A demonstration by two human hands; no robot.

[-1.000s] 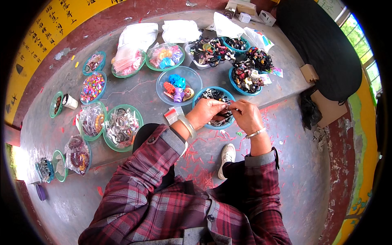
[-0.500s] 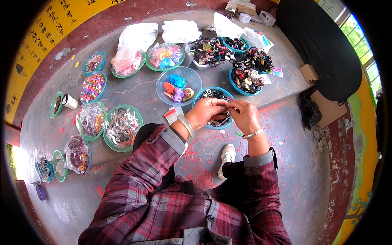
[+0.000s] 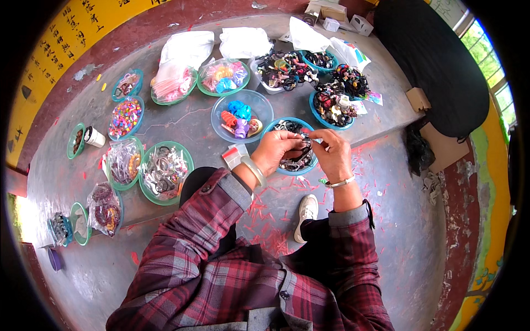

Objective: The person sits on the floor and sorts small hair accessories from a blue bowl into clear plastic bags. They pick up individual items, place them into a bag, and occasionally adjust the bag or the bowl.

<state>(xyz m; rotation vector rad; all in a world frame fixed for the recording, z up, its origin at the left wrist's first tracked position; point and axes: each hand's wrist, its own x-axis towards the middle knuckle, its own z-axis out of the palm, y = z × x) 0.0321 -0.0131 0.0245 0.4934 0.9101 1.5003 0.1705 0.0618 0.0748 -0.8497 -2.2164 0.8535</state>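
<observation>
Grip: the bare left hand (image 3: 277, 151) has thumb and fingertips pinched on a small, dark, thin loop-like band (image 3: 306, 142). The bare right hand (image 3: 334, 155) brings its bent fingertips to the band's right end; whether they pinch it cannot be told. The band is held in the air above a round blue plastic basin (image 3: 295, 173) of tangled black and pale bands (image 3: 298, 163), at the front edge of the grey concrete ledge (image 3: 176, 118).

Risks (judged): a slipped pinch, the piece being so small, could drop it among near-identical bands, where it would be hard to find. Falling short of the front edge, it could land on the grey floor (image 3: 408, 220) among narrow red scraps (image 3: 276, 234). The dark-clad left knee (image 3: 196, 181) lies close to a round green plastic bowl (image 3: 190, 171) at the front edge; a shift of the leg could nudge it.

Counts: hands, 2; band in grip, 1; basin beneath, 1; bands inside, too tangled to count. Behind it, toward the back edge: clear round plastic bowl (image 3: 215, 129) of coloured bundles, 1; white plastic tub (image 3: 270, 88) heaped with dark bands, 1. Green bowls, 6, mostly toward the left end. Small yellow ovals (image 3: 104, 86) near the back left corner, 2. Light-coloured shoe (image 3: 309, 208) on the floor, 1.
</observation>
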